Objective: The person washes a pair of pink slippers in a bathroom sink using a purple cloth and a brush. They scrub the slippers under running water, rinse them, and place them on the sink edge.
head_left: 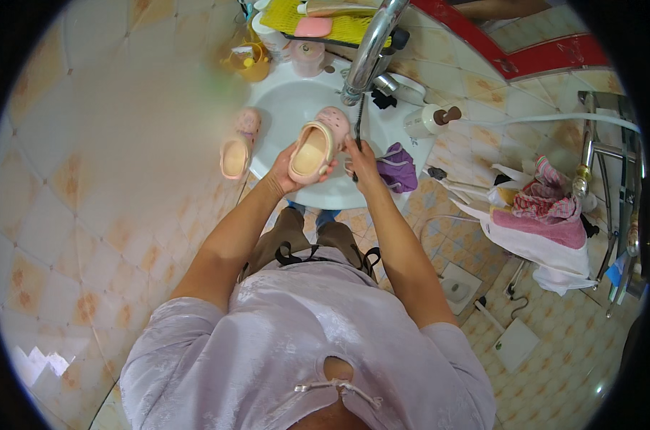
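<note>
A pink clog with a cream lining is held over the white washbasin, its opening facing up and its toe pointing away from me. My left hand is closed around its left side and heel. My right hand grips a slim dark brush, upright in the view, close to the clog's right side. Some of the right fingers are hidden behind the clog and handle. The matching pink clog rests at the basin's left rim. Purple cloth lies on the right rim, beside my right hand.
A chrome faucet arches over the basin's back. Behind it stand a yellow cup and a yellow rack with pink soap. A pump bottle stands on the right. Towels hang from a metal rail at far right.
</note>
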`<move>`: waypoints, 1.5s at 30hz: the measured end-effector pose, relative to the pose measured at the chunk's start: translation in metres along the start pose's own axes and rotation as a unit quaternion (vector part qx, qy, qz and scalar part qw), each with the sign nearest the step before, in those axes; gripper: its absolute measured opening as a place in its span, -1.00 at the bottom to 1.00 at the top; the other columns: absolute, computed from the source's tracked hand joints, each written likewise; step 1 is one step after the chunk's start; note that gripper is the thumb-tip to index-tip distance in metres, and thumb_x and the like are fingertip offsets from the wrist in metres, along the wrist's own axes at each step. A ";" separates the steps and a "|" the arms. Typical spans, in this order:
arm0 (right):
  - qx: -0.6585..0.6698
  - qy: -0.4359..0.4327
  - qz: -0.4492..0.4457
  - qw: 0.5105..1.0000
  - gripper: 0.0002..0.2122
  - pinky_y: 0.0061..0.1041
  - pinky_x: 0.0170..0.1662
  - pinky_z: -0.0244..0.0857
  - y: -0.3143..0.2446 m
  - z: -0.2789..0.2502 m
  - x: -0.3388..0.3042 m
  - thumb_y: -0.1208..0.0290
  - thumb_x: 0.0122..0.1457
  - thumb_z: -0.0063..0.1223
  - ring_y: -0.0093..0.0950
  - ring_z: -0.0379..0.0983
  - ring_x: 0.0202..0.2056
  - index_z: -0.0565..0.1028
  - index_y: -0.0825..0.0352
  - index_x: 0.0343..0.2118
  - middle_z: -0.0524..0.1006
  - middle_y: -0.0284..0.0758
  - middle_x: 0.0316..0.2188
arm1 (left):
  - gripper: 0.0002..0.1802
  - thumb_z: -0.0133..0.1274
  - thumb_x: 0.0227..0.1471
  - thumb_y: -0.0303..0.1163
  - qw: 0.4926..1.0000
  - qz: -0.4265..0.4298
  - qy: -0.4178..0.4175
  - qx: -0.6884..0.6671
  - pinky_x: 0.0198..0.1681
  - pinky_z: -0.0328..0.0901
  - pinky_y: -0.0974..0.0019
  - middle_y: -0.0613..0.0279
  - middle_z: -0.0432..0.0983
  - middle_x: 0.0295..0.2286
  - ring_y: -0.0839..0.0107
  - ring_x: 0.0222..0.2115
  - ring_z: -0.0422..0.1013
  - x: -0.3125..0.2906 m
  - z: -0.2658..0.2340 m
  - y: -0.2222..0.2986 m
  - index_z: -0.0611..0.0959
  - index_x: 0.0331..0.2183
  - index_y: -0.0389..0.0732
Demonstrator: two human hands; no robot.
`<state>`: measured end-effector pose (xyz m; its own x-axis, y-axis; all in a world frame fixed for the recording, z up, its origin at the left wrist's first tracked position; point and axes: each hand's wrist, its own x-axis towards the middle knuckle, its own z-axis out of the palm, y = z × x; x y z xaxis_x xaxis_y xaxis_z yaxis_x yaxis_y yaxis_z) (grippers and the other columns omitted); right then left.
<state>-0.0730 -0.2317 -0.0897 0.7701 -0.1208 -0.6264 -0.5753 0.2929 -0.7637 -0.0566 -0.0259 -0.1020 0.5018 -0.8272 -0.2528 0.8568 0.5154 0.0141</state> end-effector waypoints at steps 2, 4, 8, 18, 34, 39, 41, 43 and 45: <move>0.146 -0.055 -0.007 0.988 -0.68 -0.56 -0.71 0.12 0.003 0.010 0.011 0.20 0.13 0.12 -0.61 0.24 -0.73 0.37 0.35 -0.25 0.47 -0.39 -0.57 | -0.30 -0.27 0.21 0.09 0.998 -0.019 0.053 -0.004 -0.07 0.41 0.01 -0.25 0.37 -0.04 -0.04 -0.14 0.45 -0.002 0.002 -0.007 0.30 0.12 -0.30; 0.129 -0.054 0.022 0.990 -0.68 -0.58 -0.71 0.11 0.000 0.017 0.014 0.20 0.10 0.16 -0.64 0.22 -0.75 0.36 0.35 -0.29 0.45 -0.39 -0.58 | -0.42 -0.19 0.22 -0.03 0.990 0.030 0.126 0.051 -0.14 0.43 0.12 -0.14 0.45 -0.15 0.06 -0.20 0.47 -0.010 0.004 -0.010 0.38 0.04 -0.33; 0.033 -0.024 0.001 0.999 -0.65 -0.61 -0.70 0.15 -0.004 0.028 0.010 0.20 0.04 0.23 -0.65 0.23 -0.75 0.35 0.35 -0.31 0.43 -0.38 -0.59 | -0.62 -0.04 0.16 -0.20 0.486 0.329 0.485 0.648 -0.25 0.32 0.28 0.01 0.49 -0.34 0.30 -0.39 0.42 -0.032 0.019 -0.014 0.55 -0.22 -0.38; -0.341 -0.006 -0.126 0.931 -0.58 -0.43 -0.51 0.32 0.016 0.042 0.005 0.22 0.27 -0.14 -0.44 0.44 -0.54 0.27 0.19 0.17 0.53 -0.23 -0.51 | -0.74 0.13 0.03 -0.36 0.788 0.257 0.475 0.295 -0.53 0.30 0.24 0.15 0.43 -0.50 0.36 -0.55 0.40 0.003 -0.014 -0.007 0.47 -0.33 -0.33; -0.606 -0.097 -0.163 0.773 -0.55 0.00 -0.29 0.33 0.012 0.041 -0.005 0.40 0.22 -0.21 0.05 0.48 -0.42 0.23 0.19 0.21 0.53 0.07 -0.48 | -0.80 0.03 0.03 -0.44 0.774 0.271 0.490 0.297 -0.49 0.30 0.24 0.10 0.43 -0.49 0.35 -0.53 0.41 0.030 -0.064 -0.012 0.47 -0.35 -0.39; -0.597 -0.140 -0.131 0.779 -0.55 0.01 -0.30 0.32 0.022 0.019 -0.063 0.38 0.23 -0.22 0.05 0.48 -0.42 0.22 0.19 0.21 0.53 0.06 -0.48 | -0.81 0.02 0.00 -0.47 0.774 0.275 0.510 0.256 -0.41 0.33 0.23 0.08 0.43 -0.44 0.34 -0.48 0.41 0.033 -0.068 -0.010 0.46 -0.32 -0.38; -0.592 -0.129 -0.188 0.773 -0.55 0.01 -0.29 0.32 0.031 0.025 -0.034 0.38 0.23 -0.22 0.04 0.49 -0.40 0.22 0.19 0.21 0.54 0.06 -0.46 | -0.79 0.02 0.04 -0.43 0.785 0.268 0.492 0.264 -0.42 0.33 0.24 0.08 0.43 -0.43 0.34 -0.48 0.40 0.033 -0.067 -0.011 0.45 -0.32 -0.39; -0.617 -0.099 -0.147 0.767 -0.55 0.00 -0.28 0.32 0.038 0.041 0.020 0.38 0.23 -0.21 0.04 0.49 -0.39 0.23 0.18 0.21 0.54 0.06 -0.44 | -0.77 0.03 0.06 -0.41 0.793 0.250 0.485 0.271 -0.42 0.33 0.24 0.08 0.43 -0.42 0.34 -0.49 0.39 0.032 -0.065 -0.011 0.45 -0.32 -0.40; -0.616 -0.080 -0.160 0.767 -0.55 0.00 -0.28 0.32 0.039 0.046 0.049 0.39 0.22 -0.21 0.04 0.49 -0.39 0.22 0.18 0.21 0.54 0.06 -0.42 | -0.76 0.04 0.07 -0.39 0.794 0.245 0.484 0.275 -0.44 0.33 0.24 0.08 0.43 -0.43 0.35 -0.50 0.39 0.031 -0.062 -0.010 0.45 -0.31 -0.39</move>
<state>-0.0446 -0.1828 -0.1432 0.8935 0.1478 -0.4239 -0.0976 -0.8577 -0.5047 -0.0571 -0.0433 -0.1703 0.6922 0.1388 -0.7083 0.6435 0.3258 0.6927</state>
